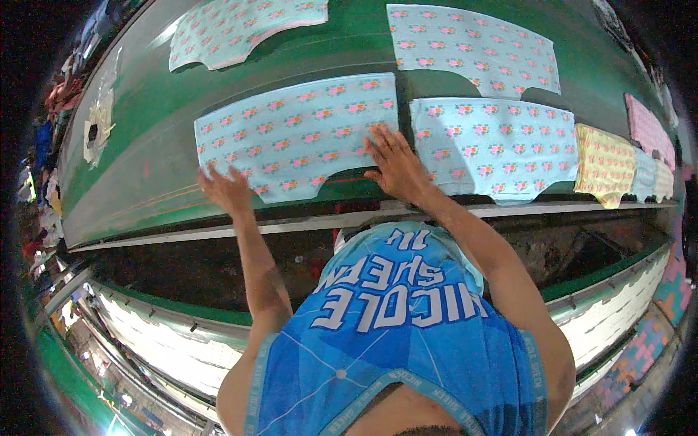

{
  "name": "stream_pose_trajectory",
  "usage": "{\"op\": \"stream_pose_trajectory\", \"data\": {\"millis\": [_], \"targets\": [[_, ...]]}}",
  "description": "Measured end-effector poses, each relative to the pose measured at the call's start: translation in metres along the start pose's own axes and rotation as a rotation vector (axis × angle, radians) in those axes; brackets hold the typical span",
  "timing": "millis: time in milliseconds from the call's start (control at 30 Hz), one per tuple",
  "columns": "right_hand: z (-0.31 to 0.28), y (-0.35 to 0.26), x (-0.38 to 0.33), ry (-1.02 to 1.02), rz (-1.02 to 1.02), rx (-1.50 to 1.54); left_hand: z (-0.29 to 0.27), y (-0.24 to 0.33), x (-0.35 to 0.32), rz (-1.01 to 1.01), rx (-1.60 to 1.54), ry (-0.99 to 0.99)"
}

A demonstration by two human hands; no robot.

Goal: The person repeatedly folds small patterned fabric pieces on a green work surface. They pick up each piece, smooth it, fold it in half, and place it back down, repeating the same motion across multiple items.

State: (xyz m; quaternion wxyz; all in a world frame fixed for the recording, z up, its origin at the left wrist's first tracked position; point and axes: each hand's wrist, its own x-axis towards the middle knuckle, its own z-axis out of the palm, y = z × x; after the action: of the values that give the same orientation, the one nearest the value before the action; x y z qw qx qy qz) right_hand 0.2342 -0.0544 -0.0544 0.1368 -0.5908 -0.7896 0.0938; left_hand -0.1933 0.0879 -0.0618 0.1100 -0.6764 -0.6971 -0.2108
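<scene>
A light blue cut fabric panel [291, 131] with rows of pink and orange flowers lies flat on the green table in front of me. My left hand [227, 189] rests at its lower left edge with the fingers spread. At its right edge my right hand [395, 161] presses down, fingers stretched out, and hides that corner. Just right of this hand lies a stack of matching blue flowered panels [502, 145]. Both hands lie flat and grip nothing.
Beyond are two more blue flowered pieces, one far left [247, 29] and one far right [472, 47]. Yellow flowered panels [606, 163] and a pink pile [651, 131] sit at the right. A torn pale scrap [96, 131] is at the left. The table's pale front edge [218, 229] runs before me.
</scene>
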Motion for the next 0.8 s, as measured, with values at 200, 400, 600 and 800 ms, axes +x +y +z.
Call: {"op": "stream_pose_trajectory", "data": {"millis": [200, 400, 600, 800], "targets": [[-0.049, 0.021, -0.061, -0.050, -0.014, 0.101, -0.013, 0.257, -0.032, 0.313, -0.481, -0.171], [-0.080, 0.132, -0.107, 0.178, 0.236, 0.013, 0.012, 0.394, -0.045, 0.388, -0.508, -0.382], [-0.101, 0.208, -0.147, 0.266, 0.301, 0.010, 0.020, 0.417, -0.048, 0.318, -0.600, -0.360], [-0.132, 0.216, -0.128, 0.322, 0.211, 0.122, -0.035, 0.436, -0.070, 0.422, -0.771, -0.264]]}}
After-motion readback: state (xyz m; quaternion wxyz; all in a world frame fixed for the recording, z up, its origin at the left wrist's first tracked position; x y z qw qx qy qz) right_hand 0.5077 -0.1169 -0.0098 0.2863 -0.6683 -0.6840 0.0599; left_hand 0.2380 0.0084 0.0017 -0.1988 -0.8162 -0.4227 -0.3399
